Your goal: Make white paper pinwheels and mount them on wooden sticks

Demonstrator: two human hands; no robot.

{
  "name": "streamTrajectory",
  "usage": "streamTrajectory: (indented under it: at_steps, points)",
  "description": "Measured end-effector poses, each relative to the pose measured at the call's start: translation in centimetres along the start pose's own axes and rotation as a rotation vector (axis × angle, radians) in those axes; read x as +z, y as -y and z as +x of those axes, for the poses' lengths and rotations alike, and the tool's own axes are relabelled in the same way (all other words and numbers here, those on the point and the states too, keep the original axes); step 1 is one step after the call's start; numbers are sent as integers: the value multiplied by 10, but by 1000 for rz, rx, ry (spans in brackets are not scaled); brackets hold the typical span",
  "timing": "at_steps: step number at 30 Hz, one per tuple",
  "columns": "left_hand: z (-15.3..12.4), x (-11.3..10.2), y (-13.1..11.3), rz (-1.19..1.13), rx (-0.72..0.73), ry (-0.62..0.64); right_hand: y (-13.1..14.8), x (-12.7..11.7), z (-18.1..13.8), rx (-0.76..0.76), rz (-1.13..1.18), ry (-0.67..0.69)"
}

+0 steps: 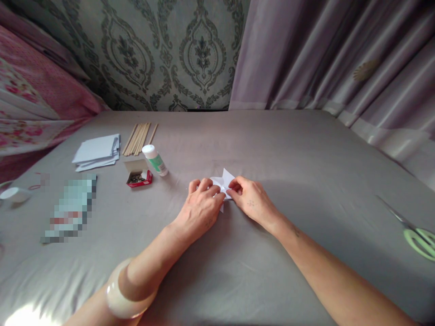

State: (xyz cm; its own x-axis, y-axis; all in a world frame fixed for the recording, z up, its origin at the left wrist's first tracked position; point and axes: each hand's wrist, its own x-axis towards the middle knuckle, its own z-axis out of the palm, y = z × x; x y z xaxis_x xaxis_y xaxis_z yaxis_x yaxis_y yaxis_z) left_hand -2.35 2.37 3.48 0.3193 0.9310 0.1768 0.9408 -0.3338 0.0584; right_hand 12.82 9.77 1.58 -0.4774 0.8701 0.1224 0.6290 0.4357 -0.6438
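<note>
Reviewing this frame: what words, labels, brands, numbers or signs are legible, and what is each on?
No text can be read.
Glue bottle: green label, print too small to read.
Red box: no legible marking.
Flat packet: blurred, unreadable.
Folded white paper, held by left hand and right hand: visible part blank.

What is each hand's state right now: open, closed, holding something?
Left hand: closed, fingers curled down on the white folded paper.
Right hand: closed, fingertips pinching the same paper.
</note>
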Motion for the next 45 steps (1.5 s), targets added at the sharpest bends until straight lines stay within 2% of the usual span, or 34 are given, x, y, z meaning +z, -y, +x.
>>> streamTrajectory:
  at_steps: [13, 45]
  points:
    - [0, -1, -1, 24, -3, -2, -2, 2, -1, -91, -33, 11]
    - [-2, 2, 0, 10, 1, -29, 5, -3, -2, -117, -205, 153]
